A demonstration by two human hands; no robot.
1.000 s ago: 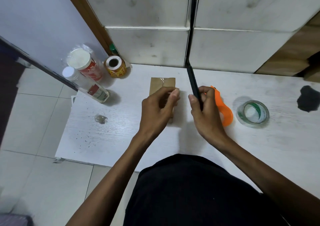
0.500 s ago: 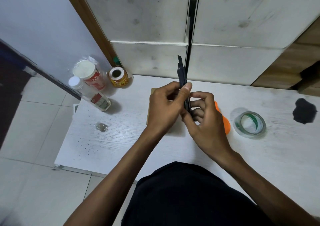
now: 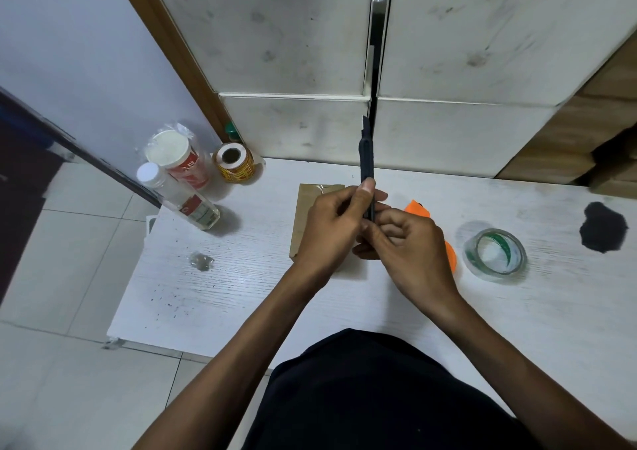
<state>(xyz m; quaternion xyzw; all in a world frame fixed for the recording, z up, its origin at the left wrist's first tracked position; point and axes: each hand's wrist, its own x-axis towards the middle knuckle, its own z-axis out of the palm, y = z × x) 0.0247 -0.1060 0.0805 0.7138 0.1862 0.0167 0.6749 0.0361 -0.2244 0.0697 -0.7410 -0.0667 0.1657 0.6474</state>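
I hold a slim black utility knife (image 3: 366,160) upright above the middle of the white table (image 3: 241,294), its tip pointing away from me. My right hand (image 3: 406,246) grips its lower end. My left hand (image 3: 334,229) pinches the knife's body, thumb pressed against its side. Under both hands lies a small brown cardboard packet (image 3: 305,215), mostly hidden. An orange-handled tool (image 3: 418,210) lies behind my right hand, largely covered.
A clear tape roll (image 3: 494,251) lies at the right, a black blot (image 3: 603,230) farther right. At the back left stand a yellow-red tape roll (image 3: 234,161), a red-labelled jar (image 3: 179,158) and a clear bottle (image 3: 179,196). A crumpled clear scrap (image 3: 201,261) lies left. White cabinets rise behind.
My left hand left the cardboard packet and came over to pinch the knife. Both hands now meet on it, and the knife stands more upright.
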